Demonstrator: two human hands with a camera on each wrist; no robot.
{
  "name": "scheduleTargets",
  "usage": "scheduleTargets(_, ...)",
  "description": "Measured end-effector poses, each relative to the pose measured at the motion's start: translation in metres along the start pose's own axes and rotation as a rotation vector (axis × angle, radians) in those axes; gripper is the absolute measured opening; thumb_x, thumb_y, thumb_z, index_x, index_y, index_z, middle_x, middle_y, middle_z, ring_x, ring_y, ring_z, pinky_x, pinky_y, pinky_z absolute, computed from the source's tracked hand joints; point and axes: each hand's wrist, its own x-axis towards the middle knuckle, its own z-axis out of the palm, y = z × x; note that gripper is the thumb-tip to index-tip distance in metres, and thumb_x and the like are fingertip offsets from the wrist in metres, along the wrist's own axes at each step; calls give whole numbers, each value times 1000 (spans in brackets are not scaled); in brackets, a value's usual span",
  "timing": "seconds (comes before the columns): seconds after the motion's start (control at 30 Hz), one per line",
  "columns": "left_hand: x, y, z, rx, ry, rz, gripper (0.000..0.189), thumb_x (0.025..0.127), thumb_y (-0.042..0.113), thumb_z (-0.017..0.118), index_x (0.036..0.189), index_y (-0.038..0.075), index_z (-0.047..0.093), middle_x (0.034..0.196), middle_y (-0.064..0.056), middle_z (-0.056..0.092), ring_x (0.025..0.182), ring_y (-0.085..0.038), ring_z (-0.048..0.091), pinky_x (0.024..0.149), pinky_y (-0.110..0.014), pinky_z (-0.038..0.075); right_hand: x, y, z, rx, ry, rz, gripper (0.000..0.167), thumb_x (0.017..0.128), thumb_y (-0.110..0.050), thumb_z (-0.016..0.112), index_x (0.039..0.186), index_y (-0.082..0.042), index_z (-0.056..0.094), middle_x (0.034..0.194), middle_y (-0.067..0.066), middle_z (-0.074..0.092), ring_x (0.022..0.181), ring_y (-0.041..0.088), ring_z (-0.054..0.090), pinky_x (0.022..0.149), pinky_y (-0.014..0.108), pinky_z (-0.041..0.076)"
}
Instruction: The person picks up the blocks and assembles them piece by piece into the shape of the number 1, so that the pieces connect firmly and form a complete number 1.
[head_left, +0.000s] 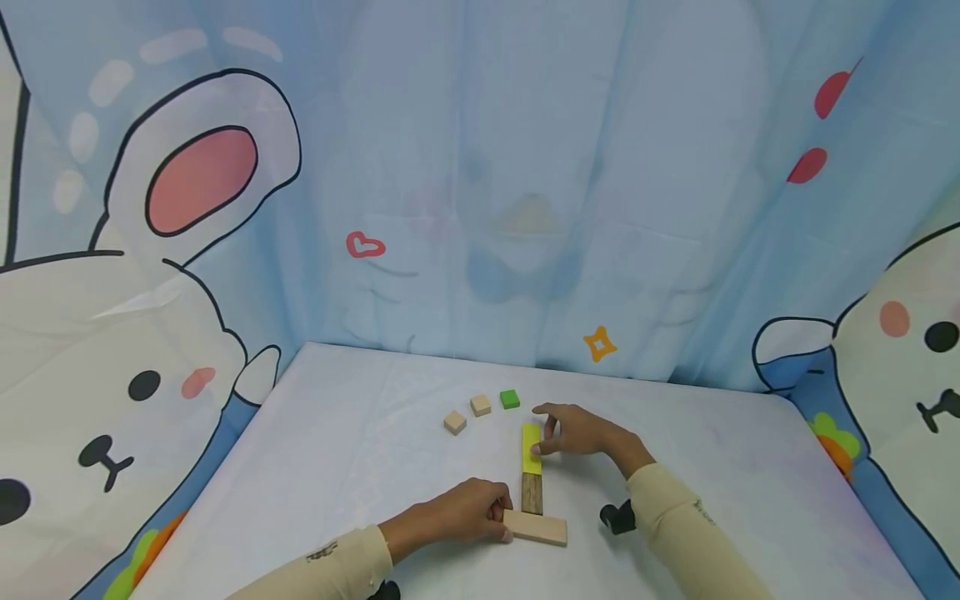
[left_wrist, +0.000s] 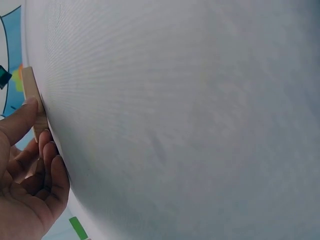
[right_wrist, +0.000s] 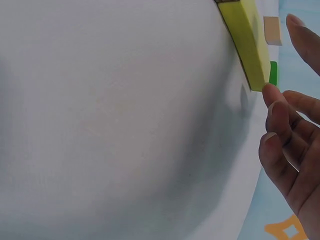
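A pale wooden plank (head_left: 538, 528) lies crosswise at the near end of a short row of blocks. My left hand (head_left: 467, 510) pinches its left end, the thumb on one face and the other fingers curled behind, as the left wrist view shows. Beyond the plank, a dark brown wooden block (head_left: 532, 493) and a yellow block (head_left: 531, 458) run end to end, away from me. My right hand (head_left: 583, 431) is at the yellow block's far right side, fingers loosely bent and thumb spread apart. In the right wrist view one fingertip (right_wrist: 270, 92) is right at the yellow block's end.
Past the row, two small pale wooden cubes (head_left: 480, 406) and a small green block (head_left: 509, 399) stand on the white-covered table (head_left: 360, 467). A blue curtain (head_left: 420, 317) with cartoon animals hangs behind the table. A black device (head_left: 618, 517) sits by the right sleeve.
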Motion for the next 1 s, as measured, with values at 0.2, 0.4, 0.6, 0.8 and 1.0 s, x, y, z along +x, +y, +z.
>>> scheduleTargets(0.2,1,-2,2,-15,-8,-21,22,87,20,80,103,13,67,76,12,56,67,2,50,65,-16,45,4,-1,-3,-8,22,-32,72,88,-44,75,143,-4,50,92,-3,61,83,13,53,76,35,45)
scheduleTargets(0.4,1,-2,2,-16,-12,-30,22,88,20,79,104,13,66,76,12,55,67,1,50,65,-16,45,9,-2,-4,-8,30,-50,68,89,-42,74,141,-4,52,93,-2,62,82,13,54,75,34,46)
scheduleTargets(0.6,2,-3,3,-5,-11,-34,22,88,21,79,104,13,66,76,12,55,67,1,50,65,-17,44,13,-5,-8,-15,47,-39,61,91,-39,73,138,-4,55,95,0,64,81,14,56,74,34,47)
scheduleTargets(0.8,2,-2,2,12,-11,-42,22,88,21,79,105,13,66,76,12,55,67,1,49,64,-17,44,22,-5,-11,-29,80,-30,55,92,-35,73,135,-4,58,96,3,65,81,15,56,76,36,50)
scheduleTargets(1.0,3,-2,1,36,-4,-38,22,88,21,79,104,13,66,76,12,55,67,1,49,64,-17,44,31,-3,-12,-38,102,-28,53,92,-33,73,134,-4,59,99,4,66,84,15,57,80,38,52)
